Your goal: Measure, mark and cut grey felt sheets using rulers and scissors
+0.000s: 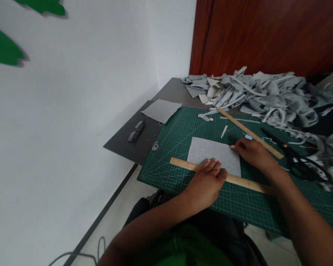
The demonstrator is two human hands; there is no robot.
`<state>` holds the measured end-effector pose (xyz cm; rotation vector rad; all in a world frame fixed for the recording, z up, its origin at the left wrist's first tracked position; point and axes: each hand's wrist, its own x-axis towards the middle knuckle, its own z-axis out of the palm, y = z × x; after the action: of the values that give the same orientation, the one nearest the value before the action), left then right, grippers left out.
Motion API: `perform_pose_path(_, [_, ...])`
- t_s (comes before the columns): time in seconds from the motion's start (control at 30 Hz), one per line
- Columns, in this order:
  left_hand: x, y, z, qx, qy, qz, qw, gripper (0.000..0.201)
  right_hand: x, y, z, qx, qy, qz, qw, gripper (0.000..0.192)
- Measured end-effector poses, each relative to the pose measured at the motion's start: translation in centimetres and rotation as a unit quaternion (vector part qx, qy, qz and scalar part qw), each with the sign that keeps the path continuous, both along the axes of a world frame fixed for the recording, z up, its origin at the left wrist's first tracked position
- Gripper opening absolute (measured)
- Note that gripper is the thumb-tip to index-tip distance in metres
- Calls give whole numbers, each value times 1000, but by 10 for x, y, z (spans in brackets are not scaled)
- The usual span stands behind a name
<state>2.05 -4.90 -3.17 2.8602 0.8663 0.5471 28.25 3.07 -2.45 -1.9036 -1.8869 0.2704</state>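
A light grey piece of fabric (pixel 208 148) lies flat on the green cutting mat (pixel 166 168). Across its near edge runs a wooden ruler (pixel 246 183). My left hand (pixel 207 181) rests on the ruler and the fabric, palm down, fingers stretched out. At the fabric's far right corner is my right hand (pixel 249 152), its fingers closed in a pinch. Whatever sits between those fingertips is too small to make out. A light blue piece (pixel 248 136) lies just beyond the right hand.
Black scissors (pixel 294 157) and a second wooden ruler (pixel 246 130) lie to the right. Fabric scraps (pixel 266 92) are heaped along the back. Another grey fabric piece (pixel 162 109) overlaps the mat's far left corner. Glasses (pixel 137 131) rest on the dark tabletop (pixel 119 144), beside the white wall.
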Motion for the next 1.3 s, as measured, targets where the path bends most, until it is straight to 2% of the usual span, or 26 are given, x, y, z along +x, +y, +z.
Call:
perform_pose_path(0.63, [3,-1,2,7,-2,18,1000,40,3,-1,-3,-4,-15,18,1000,25])
perform_pose_path(1.3, [3,-1,3,4,-10,23,1000,38,-2,-1,2,-24,-2,-3,1000,26])
